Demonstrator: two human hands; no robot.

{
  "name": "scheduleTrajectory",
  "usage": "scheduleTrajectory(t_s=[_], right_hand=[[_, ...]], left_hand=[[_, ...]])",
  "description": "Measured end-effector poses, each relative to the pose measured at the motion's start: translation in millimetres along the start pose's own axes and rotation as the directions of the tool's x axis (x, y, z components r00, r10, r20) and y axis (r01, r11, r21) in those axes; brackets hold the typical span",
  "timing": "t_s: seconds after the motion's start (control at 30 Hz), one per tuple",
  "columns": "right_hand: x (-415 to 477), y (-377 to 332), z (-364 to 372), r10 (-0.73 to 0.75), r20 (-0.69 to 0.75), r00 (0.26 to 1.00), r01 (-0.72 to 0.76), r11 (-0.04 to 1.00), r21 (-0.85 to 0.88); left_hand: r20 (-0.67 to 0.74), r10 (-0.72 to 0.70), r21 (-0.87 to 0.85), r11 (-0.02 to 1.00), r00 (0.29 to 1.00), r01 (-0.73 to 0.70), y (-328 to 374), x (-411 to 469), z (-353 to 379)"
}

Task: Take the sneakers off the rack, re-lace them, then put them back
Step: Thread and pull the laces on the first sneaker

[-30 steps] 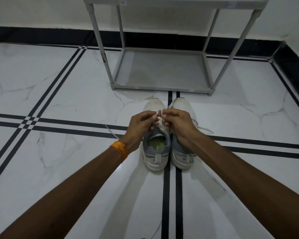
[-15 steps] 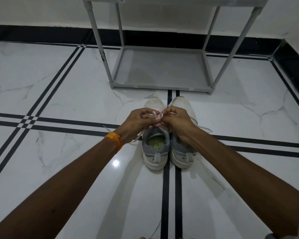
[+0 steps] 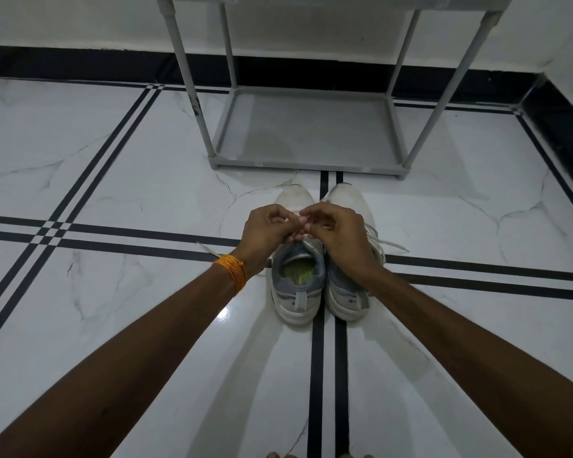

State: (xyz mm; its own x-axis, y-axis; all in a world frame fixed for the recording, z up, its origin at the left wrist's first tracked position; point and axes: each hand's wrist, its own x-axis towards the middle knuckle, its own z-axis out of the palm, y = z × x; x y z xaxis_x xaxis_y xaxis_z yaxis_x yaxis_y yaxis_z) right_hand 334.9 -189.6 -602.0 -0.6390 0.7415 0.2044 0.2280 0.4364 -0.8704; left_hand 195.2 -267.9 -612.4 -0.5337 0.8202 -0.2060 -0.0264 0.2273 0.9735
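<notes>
Two white-and-grey sneakers stand side by side on the floor, toes toward the rack: the left sneaker [image 3: 296,285] with a green insole, the right sneaker [image 3: 346,297] partly under my wrist. My left hand [image 3: 268,231] and my right hand [image 3: 336,234] meet above the left sneaker's tongue, both pinching its white lace [image 3: 297,215]. A loose lace end [image 3: 209,250] trails left on the floor. The right sneaker's lace [image 3: 391,245] lies loose to the right. The grey shoe rack [image 3: 306,168] stands just beyond the sneakers.
White marble floor with black double stripes [image 3: 323,358] stretches all around. A black skirting [image 3: 80,66] runs along the far wall, and a side wall closes in at the right. My toes [image 3: 280,455] show at the bottom edge.
Both hands have stayed over the left sneaker, working its lace; the fingers have shifted slightly and the lace loop between them sits tighter. The sneakers have not moved.
</notes>
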Motion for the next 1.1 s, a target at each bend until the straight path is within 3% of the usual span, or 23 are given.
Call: scheduleTrajectory(t_s=[0.1, 0.23, 0.3, 0.37, 0.47, 0.57, 0.7, 0.83, 0.93, 1.1], right_hand=[[3, -3, 4, -0.022, -0.020, 1.000, 0.018, 0.979, -0.203], [8, -10, 4, 0.021, 0.070, 0.997, 0.002, 0.946, -0.324], [10, -14, 5, 0.065, 0.105, 0.992, -0.021, 0.926, -0.376], [11, -17, 6, 0.082, 0.123, 0.989, -0.025, 0.914, -0.404], [12, -20, 5, 0.121, 0.149, 0.981, -0.057, 0.924, -0.379], [15, -15, 2, 0.225, 0.208, 0.952, -0.152, 0.937, -0.315], [16, -7, -4, 0.297, 0.262, 0.918, -0.260, 0.951, -0.168], [15, 0, -5, 0.315, 0.313, 0.896, -0.291, 0.949, -0.120], [13, 2, -6, 0.303, 0.294, 0.907, -0.282, 0.953, -0.113], [11, -3, -10, 0.196, 0.183, 0.963, -0.155, 0.964, -0.215]], left_hand=[[0.011, 0.022, -0.015, 1.000, 1.000, -0.022, 0, -1, -2], [0.093, 0.139, 0.145, 0.978, 0.986, -0.152, 4, -5, -11], [0.088, 0.232, 0.306, 0.919, 0.969, -0.248, 7, -5, -11], [0.073, 0.387, 0.506, 0.780, 0.919, -0.369, 8, -3, -8], [0.099, 0.551, 0.668, 0.580, 0.828, -0.466, 6, -3, -4], [0.152, 0.621, 0.702, 0.480, 0.769, -0.526, 2, -4, -4], [0.259, 0.598, 0.698, 0.427, 0.759, -0.575, 5, -3, -11], [0.394, 0.529, 0.761, 0.271, 0.752, -0.589, 13, 2, -10], [0.415, 0.464, 0.756, 0.302, 0.783, -0.580, 15, 6, -10], [0.278, 0.310, 0.688, 0.596, 0.909, -0.414, 18, 7, -10]])
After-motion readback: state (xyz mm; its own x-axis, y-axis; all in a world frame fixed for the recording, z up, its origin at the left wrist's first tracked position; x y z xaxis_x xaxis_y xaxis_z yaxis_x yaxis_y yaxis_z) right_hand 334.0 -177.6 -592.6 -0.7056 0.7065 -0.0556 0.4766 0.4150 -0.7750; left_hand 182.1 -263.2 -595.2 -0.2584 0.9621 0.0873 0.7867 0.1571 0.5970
